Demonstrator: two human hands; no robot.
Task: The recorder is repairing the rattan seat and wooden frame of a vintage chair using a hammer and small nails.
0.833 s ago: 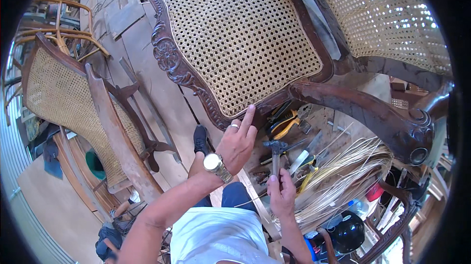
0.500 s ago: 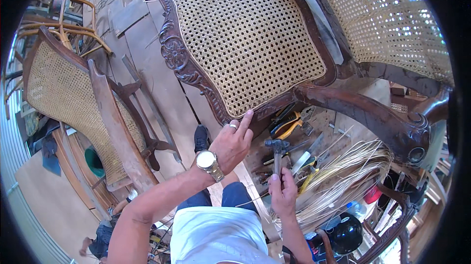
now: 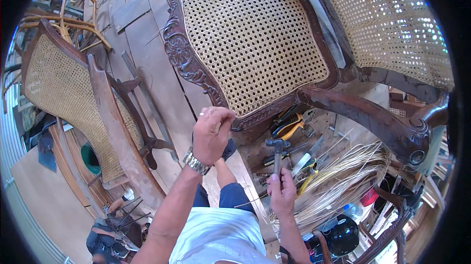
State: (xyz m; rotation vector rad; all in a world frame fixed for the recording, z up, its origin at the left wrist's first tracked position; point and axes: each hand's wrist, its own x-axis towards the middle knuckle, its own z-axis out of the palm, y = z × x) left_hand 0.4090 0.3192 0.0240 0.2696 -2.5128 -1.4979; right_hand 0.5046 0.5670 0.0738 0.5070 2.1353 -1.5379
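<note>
Presently the left hand (image 3: 212, 134) is resting, fingers curled in, against the front edge of the carved dark wooden chair frame (image 3: 189, 63), just below the woven cane seat (image 3: 250, 43); whether its grip is pinching anything there cannot be told from this view. A metal wristwatch (image 3: 196, 161) is sitting on that wrist. The right hand (image 3: 282, 193) is closing its grip around the handle of a small hammer (image 3: 277, 153), holding it upright with the head at the top, just beside and below the front rail of the chair and well apart from the left hand. Behind the hammer, pliers with yellow handles (image 3: 289, 126) are lying among other tools on the wooden floor (image 3: 157, 82). A bundle of pale cane strands (image 3: 338, 180) is lying to the right of the right hand, under the curved chair arm (image 3: 373, 121). A second cane-backed chair (image 3: 68, 97) is standing at the left. A black helmet (image 3: 341, 234) is sitting near the lower right.
</note>
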